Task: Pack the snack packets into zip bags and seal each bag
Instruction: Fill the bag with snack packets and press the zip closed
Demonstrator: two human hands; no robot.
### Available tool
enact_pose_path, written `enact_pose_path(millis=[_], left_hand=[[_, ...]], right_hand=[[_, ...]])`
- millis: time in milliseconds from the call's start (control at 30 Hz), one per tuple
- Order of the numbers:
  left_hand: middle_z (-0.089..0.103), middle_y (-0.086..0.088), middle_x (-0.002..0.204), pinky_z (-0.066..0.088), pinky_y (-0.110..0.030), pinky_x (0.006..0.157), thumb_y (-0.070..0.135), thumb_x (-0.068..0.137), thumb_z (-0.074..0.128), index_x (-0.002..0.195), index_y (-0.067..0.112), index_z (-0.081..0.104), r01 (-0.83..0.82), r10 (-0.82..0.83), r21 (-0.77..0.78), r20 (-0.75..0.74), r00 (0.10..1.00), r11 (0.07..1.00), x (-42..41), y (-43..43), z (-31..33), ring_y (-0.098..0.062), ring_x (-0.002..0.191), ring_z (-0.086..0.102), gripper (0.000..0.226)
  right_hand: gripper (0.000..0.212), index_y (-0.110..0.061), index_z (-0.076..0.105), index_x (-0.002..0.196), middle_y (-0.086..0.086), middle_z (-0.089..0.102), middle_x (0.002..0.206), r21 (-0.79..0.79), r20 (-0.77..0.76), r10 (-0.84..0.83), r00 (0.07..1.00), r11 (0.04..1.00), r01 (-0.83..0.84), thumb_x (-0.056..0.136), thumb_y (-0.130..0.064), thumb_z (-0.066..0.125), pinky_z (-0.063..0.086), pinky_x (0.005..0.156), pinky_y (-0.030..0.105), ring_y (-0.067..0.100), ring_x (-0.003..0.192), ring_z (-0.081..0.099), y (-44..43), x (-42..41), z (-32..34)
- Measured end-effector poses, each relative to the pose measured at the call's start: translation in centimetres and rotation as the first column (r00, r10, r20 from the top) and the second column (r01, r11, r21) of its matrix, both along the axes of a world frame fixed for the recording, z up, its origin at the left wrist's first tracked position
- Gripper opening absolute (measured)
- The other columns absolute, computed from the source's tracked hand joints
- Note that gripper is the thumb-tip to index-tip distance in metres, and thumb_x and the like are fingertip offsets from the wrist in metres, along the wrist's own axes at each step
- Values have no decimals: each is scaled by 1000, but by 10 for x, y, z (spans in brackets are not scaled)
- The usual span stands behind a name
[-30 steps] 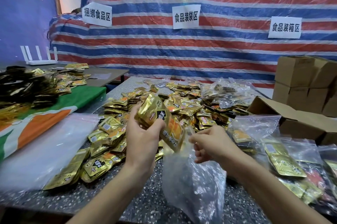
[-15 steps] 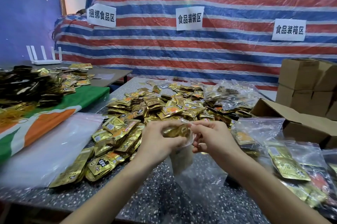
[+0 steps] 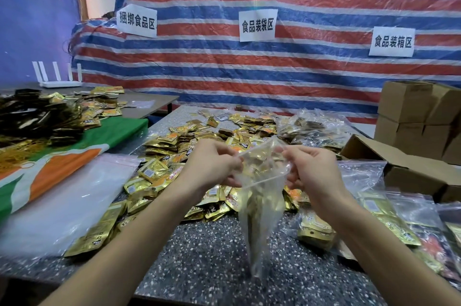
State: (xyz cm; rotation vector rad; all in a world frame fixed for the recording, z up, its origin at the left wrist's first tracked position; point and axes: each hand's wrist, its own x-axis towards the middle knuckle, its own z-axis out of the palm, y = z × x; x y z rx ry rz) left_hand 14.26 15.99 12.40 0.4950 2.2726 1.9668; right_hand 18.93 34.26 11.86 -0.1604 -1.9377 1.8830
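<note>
Nearest the camera, a clear zip bag [image 3: 259, 218] hangs over the dark speckled surface [image 3: 199, 263]; whether its lower tip touches the top cannot be told. Gold packets show through its film. Both hands hold it by the mouth: the left hand [image 3: 212, 166] pinches the left end of the rim, the right hand [image 3: 311, 171] pinches the right end, fingers curled on the plastic. The mouth gapes between them, the zip strip not yet closed.

The step in hand looks like the change from filling to sealing. The next move likely calls for bringing the two lips of the strip together and running pinched fingers along it from one end to the other – with no packet corner caught in the track, or the seal may not hold.

Just beyond the hands lies the loose heap of snack packets [image 3: 174, 151], gold foil spread over the middle of the surface. To the left a stack of empty zip bags [image 3: 62, 201] rests beside a green and orange cloth [image 3: 74, 153]; to the right lie filled bags [image 3: 399, 226] and an open carton [image 3: 399, 168].

Farther off – stacked cartons [image 3: 419, 116] at right, dark packets [image 3: 37, 116] and a white router [image 3: 59, 82] at left. A striped tarpaulin [image 3: 249, 68] closes the back, bearing three paper signs [image 3: 258, 25].
</note>
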Motion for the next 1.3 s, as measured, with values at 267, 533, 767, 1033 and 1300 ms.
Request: enact_pose_path(millis=[267,533,767,1033,1300], left_hand=[[72,-1,89,50,-17,58,29,96,63,92,15,71,-80,3,-338,-221,975,938,-34,-14,-42,-4,69,65,16],[51,10,115,43,-33,99,35,81,72,120,33,56,-400,17,-748,-462,887,530,-74,-16,-139,-11,109,47,42],[53,4,124,38,-36,99,40,94,51,124,27,55,-603,20,-692,-651,759,396,-86,-1,-155,-20,116,49,33],[63,4,83,49,-36,61,20,103,47,91,21,60,-494,225,-326,-604,765,806,-77,-11,-116,-18,72,60,19],[60,-7,105,58,-27,49,12,103,47,102,16,50,-312,325,93,-191,926,945,-41,-42,-11,-22,65,73,5]], right_hand=[[25,-16,82,79,-3,47,49,-59,-95,-18,995,998,13,94,-8,63,39,39,22,8,41,40,14,10,-3],[23,-13,81,87,-2,46,51,-39,-77,13,997,999,-16,94,-5,61,37,41,24,12,45,39,14,4,-6],[22,-15,81,91,-3,47,51,-8,-35,57,998,998,-57,95,-6,61,37,41,24,13,45,39,13,5,-8],[18,-10,80,94,-1,47,51,15,7,74,997,997,-74,93,-4,63,34,40,24,12,43,37,8,4,-7],[13,-8,78,91,-3,51,51,29,14,78,997,996,-78,93,-6,66,40,39,23,10,42,42,1,3,-6]])
